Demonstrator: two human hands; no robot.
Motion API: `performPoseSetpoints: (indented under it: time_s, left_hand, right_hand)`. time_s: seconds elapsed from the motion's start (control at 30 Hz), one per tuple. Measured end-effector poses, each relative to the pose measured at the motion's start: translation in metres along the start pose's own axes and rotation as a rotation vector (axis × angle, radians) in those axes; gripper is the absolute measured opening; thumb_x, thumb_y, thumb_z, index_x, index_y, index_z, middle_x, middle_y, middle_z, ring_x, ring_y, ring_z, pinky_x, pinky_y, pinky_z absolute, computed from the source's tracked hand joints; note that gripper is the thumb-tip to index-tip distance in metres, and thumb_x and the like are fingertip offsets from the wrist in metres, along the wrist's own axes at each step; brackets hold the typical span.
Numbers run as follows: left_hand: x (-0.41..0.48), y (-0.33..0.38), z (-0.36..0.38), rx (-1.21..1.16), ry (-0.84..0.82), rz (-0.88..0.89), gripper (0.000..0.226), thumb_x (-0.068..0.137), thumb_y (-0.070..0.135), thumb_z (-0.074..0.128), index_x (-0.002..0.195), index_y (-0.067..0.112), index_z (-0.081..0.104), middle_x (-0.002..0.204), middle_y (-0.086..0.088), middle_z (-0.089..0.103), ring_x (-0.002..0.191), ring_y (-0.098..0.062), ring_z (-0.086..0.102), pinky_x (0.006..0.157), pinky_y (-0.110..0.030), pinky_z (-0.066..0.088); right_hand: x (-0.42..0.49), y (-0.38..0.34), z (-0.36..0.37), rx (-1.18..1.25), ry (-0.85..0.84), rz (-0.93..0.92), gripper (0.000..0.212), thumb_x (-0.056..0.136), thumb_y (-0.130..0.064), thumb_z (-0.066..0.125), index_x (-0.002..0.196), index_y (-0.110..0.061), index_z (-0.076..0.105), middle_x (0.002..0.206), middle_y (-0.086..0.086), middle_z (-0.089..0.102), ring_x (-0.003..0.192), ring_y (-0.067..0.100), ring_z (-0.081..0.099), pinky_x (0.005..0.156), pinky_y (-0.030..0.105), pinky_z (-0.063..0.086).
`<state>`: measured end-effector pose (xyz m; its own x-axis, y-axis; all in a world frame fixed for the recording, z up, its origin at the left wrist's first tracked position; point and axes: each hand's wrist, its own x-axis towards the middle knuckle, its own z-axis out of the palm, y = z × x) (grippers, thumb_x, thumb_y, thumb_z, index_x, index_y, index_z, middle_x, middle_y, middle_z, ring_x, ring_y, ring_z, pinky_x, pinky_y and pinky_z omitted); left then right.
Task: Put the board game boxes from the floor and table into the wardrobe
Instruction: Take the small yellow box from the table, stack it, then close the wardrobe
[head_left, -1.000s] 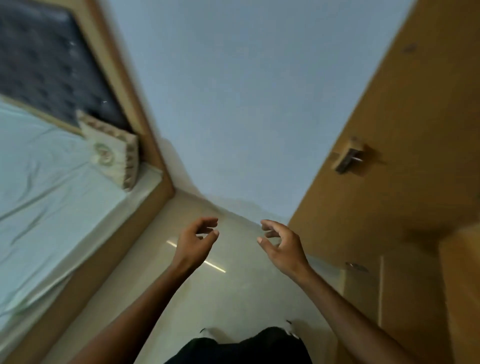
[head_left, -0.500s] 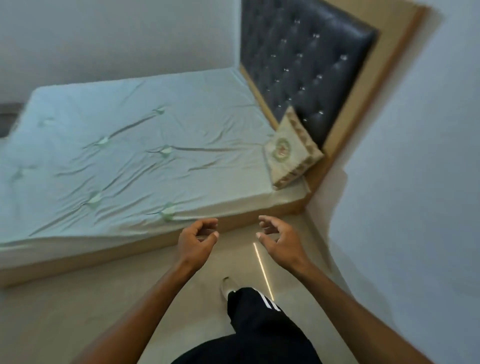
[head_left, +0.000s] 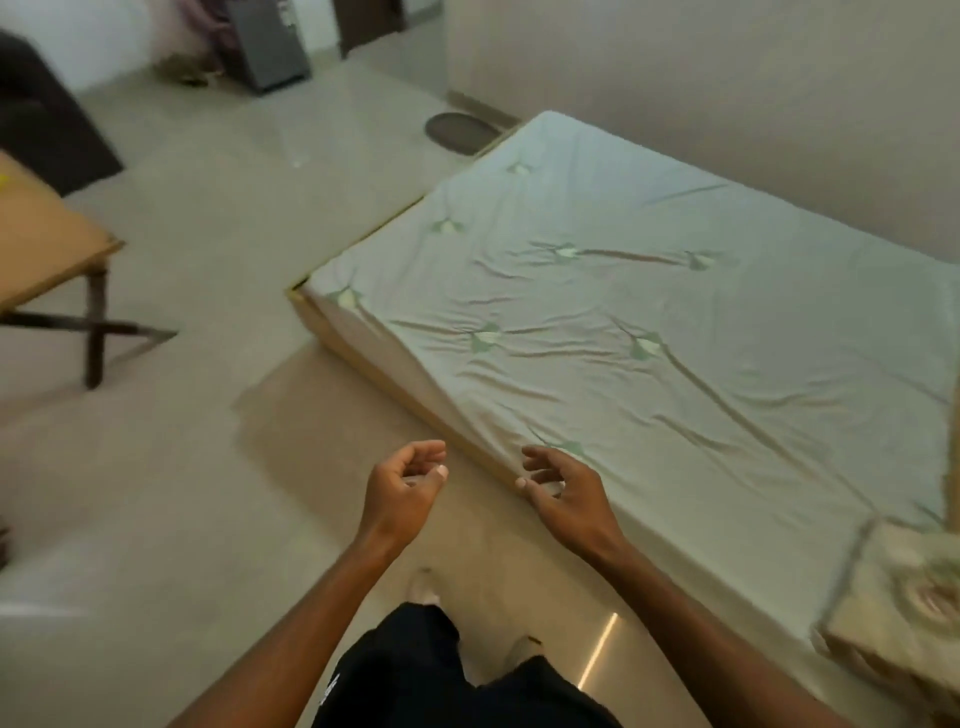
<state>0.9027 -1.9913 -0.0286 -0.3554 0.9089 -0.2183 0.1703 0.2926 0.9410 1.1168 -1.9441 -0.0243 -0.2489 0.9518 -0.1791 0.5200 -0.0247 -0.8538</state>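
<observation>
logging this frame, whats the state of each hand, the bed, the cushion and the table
left hand: empty, fingers curled
right hand: empty, fingers loosely spread
pale green bedsheet: wrinkled, nothing on it but the cushion
beige patterned cushion: lying at the bed's corner
wooden table: upright

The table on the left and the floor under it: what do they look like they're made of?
The table looks like a light wood or wood-look laminate top with a matt finish, on dark, thin legs, possibly metal; motion blur leaves that open. The floor looks like polished stone or glazed tile: pale beige, smooth, with streaks of reflected light.
</observation>
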Motion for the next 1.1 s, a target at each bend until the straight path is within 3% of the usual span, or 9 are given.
performPoseSetpoints:
  time_s: [0.33,0.5,0.67,0.77,1.0,1.1]
  left_hand:
    - [0.141,-0.02,-0.164,-0.1,0.364,-0.069,0.024,0.085,0.004,0.066,0.104,0.017,0.071,0.097,0.008,0.072,0.086,-0.005,0.066,0.07,-0.009,0.051]
    - [0.214,-0.018,-0.267,-0.103,0.493,-0.084,0.022,0.083,0.003,0.067,0.101,0.015,0.072,0.096,0.006,0.073,0.076,0.004,0.063,0.067,-0.008,0.049]
    - [0.276,-0.022,-0.355,-0.112,0.6,-0.084,0.02,0.083,0.006,0.068,0.099,0.018,0.072,0.095,0.006,0.073,0.08,-0.004,0.066,0.066,-0.01,0.05]
    - [0.323,-0.029,-0.406,-0.131,0.666,-0.106,0.022,0.082,0.004,0.068,0.1,0.016,0.072,0.095,0.005,0.073,0.077,-0.001,0.064,0.068,-0.01,0.05]
    - [0.457,-0.045,-0.532,-0.129,0.763,-0.167,0.026,0.081,0.004,0.066,0.101,0.02,0.071,0.097,0.008,0.073,0.084,-0.002,0.066,0.077,-0.013,0.051]
    - [0.509,-0.039,-0.58,-0.138,0.796,-0.199,0.024,0.084,0.008,0.066,0.104,0.02,0.07,0.099,0.01,0.072,0.09,-0.004,0.066,0.075,-0.013,0.052]
  right_hand:
    - [0.199,-0.129,0.15,-0.136,-0.303,-0.24,0.039,0.084,-0.029,0.069,0.123,-0.021,0.062,0.103,-0.009,0.068,0.088,0.001,0.065,0.079,0.023,0.055]
    - [0.284,-0.213,0.238,-0.124,-0.36,-0.295,0.036,0.083,-0.024,0.07,0.119,-0.022,0.064,0.099,-0.01,0.069,0.085,0.0,0.065,0.076,0.014,0.051]
    - [0.353,-0.281,0.32,-0.134,-0.446,-0.346,0.038,0.084,-0.021,0.07,0.122,-0.019,0.063,0.101,-0.008,0.067,0.085,-0.002,0.063,0.072,0.005,0.046]
    - [0.405,-0.32,0.373,-0.112,-0.506,-0.351,0.035,0.084,-0.016,0.069,0.118,-0.016,0.063,0.102,-0.001,0.068,0.083,-0.002,0.062,0.069,-0.001,0.042]
    - [0.548,-0.41,0.509,-0.089,-0.629,-0.389,0.037,0.084,-0.024,0.07,0.12,-0.027,0.061,0.099,-0.012,0.068,0.087,-0.004,0.064,0.072,0.012,0.048]
    - [0.601,-0.457,0.555,-0.122,-0.656,-0.423,0.039,0.084,-0.024,0.07,0.122,-0.026,0.061,0.099,-0.012,0.068,0.086,-0.004,0.064,0.072,0.011,0.05]
